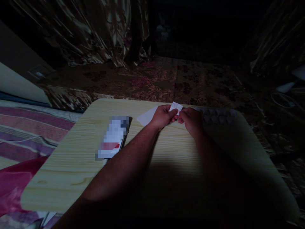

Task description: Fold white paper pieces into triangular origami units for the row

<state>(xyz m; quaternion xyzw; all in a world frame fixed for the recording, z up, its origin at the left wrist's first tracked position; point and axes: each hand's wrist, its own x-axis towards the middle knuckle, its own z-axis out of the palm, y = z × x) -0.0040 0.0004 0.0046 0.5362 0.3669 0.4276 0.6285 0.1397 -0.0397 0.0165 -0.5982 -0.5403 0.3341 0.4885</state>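
Observation:
A small piece of folded white paper [175,107] with crease lines is held up between my two hands, over the far side of the wooden table. My left hand [164,116] grips it from the left, thumb pressed on its face. At the paper's lower right edge, the fingers of my right hand [190,117] are pinched closed on it. Behind my left wrist lies a flat white sheet of paper [146,117], partly covered by the hand. Beyond my right hand, rows of small folded pieces [218,116] sit in shadow.
A blurred-out phone-like object [113,136] lies on the table [64,159], left of my forearm. Striped bedding [28,124] and a pink bag-like thing [16,184] are at the left. A patterned cloth-covered ledge [143,79] and curtains [107,28] stand behind. The right side is very dark.

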